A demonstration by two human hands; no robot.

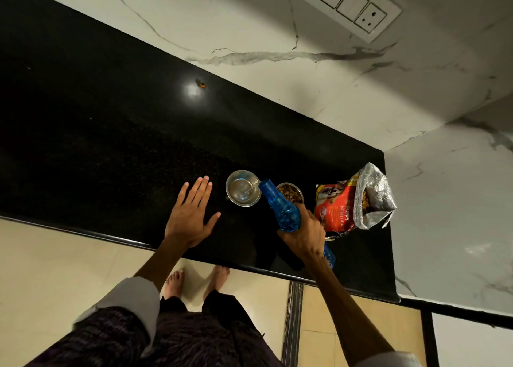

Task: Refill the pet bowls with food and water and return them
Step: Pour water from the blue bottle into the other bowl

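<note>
Two small steel bowls stand on the black counter [111, 133]. The left bowl [242, 188] holds water. The right bowl [291, 192] holds brown kibble. My right hand [304, 234] grips a blue plastic bottle [280, 207], tilted with its mouth over the left bowl's rim, and a thin stream of water runs into that bowl. My left hand [191, 214] lies flat on the counter with fingers spread, just left of the water bowl and apart from it.
An open red and silver puppy food bag [358, 202] stands right of the bowls, near the marble side wall [449, 200]. A small orange crumb [201, 84] lies farther back. The counter's front edge runs under my forearms. A switch panel [344, 5] is on the back wall.
</note>
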